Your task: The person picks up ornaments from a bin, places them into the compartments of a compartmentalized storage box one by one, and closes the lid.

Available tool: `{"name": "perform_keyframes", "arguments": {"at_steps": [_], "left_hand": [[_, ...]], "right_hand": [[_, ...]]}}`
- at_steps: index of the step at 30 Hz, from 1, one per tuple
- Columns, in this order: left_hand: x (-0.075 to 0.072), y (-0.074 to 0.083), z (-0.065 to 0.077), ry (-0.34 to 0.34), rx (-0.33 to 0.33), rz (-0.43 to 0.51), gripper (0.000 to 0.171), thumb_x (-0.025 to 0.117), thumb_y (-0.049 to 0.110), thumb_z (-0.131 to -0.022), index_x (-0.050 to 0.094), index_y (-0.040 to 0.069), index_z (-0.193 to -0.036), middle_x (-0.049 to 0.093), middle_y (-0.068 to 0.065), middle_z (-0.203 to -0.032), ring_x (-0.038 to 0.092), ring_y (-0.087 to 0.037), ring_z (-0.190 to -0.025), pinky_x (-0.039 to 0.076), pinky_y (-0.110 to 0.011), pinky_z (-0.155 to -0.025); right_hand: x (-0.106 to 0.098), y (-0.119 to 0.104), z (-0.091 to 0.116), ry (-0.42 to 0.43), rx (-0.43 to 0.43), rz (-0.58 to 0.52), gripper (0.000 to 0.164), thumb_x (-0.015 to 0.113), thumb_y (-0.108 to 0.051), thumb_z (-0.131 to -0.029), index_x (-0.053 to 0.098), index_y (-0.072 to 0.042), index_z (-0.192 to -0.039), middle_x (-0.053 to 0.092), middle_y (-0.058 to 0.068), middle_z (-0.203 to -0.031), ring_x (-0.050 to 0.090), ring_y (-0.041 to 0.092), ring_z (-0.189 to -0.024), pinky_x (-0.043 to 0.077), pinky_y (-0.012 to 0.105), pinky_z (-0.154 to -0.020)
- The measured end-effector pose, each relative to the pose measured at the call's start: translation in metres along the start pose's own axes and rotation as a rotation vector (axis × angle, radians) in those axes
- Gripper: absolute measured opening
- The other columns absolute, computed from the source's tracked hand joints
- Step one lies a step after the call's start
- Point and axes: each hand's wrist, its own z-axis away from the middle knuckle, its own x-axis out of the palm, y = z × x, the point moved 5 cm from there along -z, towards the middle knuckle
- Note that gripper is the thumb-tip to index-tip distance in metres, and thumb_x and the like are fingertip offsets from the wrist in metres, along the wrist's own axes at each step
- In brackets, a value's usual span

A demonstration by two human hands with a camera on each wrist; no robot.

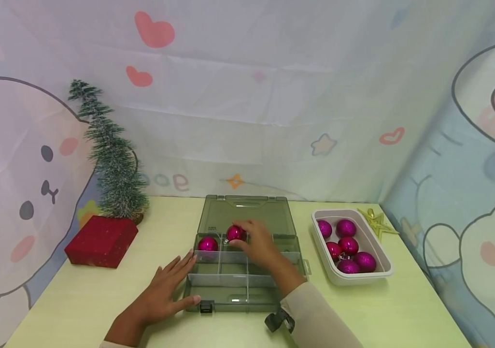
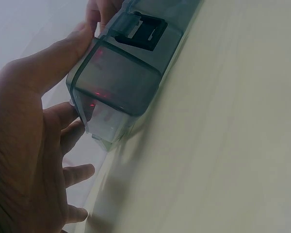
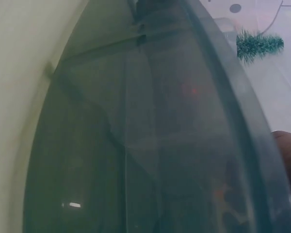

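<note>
A see-through grey-green divided box (image 1: 217,306) lies with its lid (image 1: 247,215) swung back on the table. My right hand (image 1: 258,241) pinches a shiny magenta Christmas ball (image 1: 235,233) over the back row, at the second compartment from the left. Another magenta ball (image 1: 207,244) sits in the back left compartment. Spread fingers of my left hand (image 1: 164,292) rest along the box's left side, the thumb near its front corner. In the left wrist view, that hand (image 2: 39,107) touches the box's end wall (image 2: 116,80). The box wall (image 3: 150,145) fills most of the right wrist view.
To the right stands a white tub (image 1: 338,280) with several magenta balls, some glittery. Gold star ornaments (image 1: 377,223) lie behind it. At the left are a dark red box (image 1: 101,241) and a small artificial Christmas tree (image 1: 119,179). A printed cloth (image 1: 247,121) hangs behind the table.
</note>
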Motion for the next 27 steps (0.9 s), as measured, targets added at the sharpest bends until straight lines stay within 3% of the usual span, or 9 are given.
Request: {"name": "perform_keyframes", "arguments": {"at_steps": [5, 10, 27], "left_hand": [[0.002, -0.003, 0.000, -0.004, -0.010, -0.001, 0.091, 0.073, 0.056, -0.099, 0.037, 0.015, -0.172, 0.031, -0.009, -0.181, 0.037, -0.058, -0.159, 0.024, -0.098, -0.106], [0.004, -0.005, -0.001, -0.005, -0.005, -0.009, 0.092, 0.073, 0.057, -0.099, 0.036, 0.016, -0.172, 0.031, -0.008, -0.182, 0.037, -0.058, -0.159, 0.025, -0.098, -0.106], [0.001, 0.000, -0.002, -0.013, -0.014, 0.016, 0.091, 0.074, 0.053, -0.099, 0.036, 0.015, -0.172, 0.031, -0.011, -0.181, 0.036, -0.059, -0.159, 0.023, -0.098, -0.107]], "right_hand": [[0.005, 0.007, 0.000, -0.029, -0.006, -0.003, 0.064, 0.089, -0.031, -0.091, 0.068, -0.009, -0.147, 0.071, 0.019, -0.138, 0.060, 0.038, -0.128, 0.051, 0.061, -0.104], [0.008, 0.012, 0.001, -0.061, 0.047, -0.055, 0.061, 0.090, -0.032, -0.091, 0.068, -0.007, -0.142, 0.071, 0.014, -0.142, 0.057, 0.037, -0.135, 0.045, 0.065, -0.115], [0.010, 0.011, 0.004, -0.083, 0.087, -0.041, 0.059, 0.090, -0.035, -0.092, 0.070, -0.010, -0.141, 0.066, 0.016, -0.137, 0.053, 0.039, -0.136, 0.042, 0.067, -0.111]]}}
